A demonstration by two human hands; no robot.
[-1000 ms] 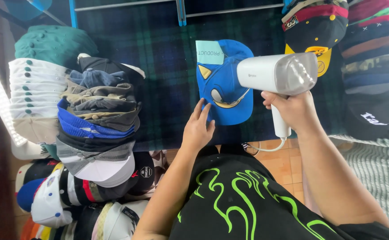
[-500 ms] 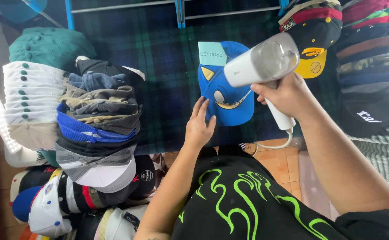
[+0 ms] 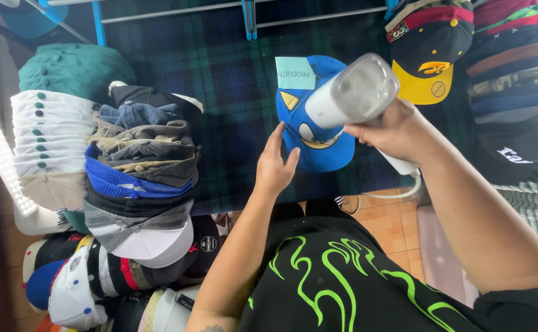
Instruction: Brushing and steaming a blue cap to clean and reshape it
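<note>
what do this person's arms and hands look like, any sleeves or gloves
Both hands are bare: no gloves, rings or watch show on the left hand or the right hand. Both forearms are uncovered too, with no sleeve reaching them. The only clothing in view is a black top printed with bright green flame-like lines. A small dark mark shows low on the left arm, too cropped to make out.

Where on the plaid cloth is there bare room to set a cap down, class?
Bare plaid cloth lies between the mixed cap stack and the blue cap, up to the rail. The left side and the right-hand cap stack are crowded.
</note>
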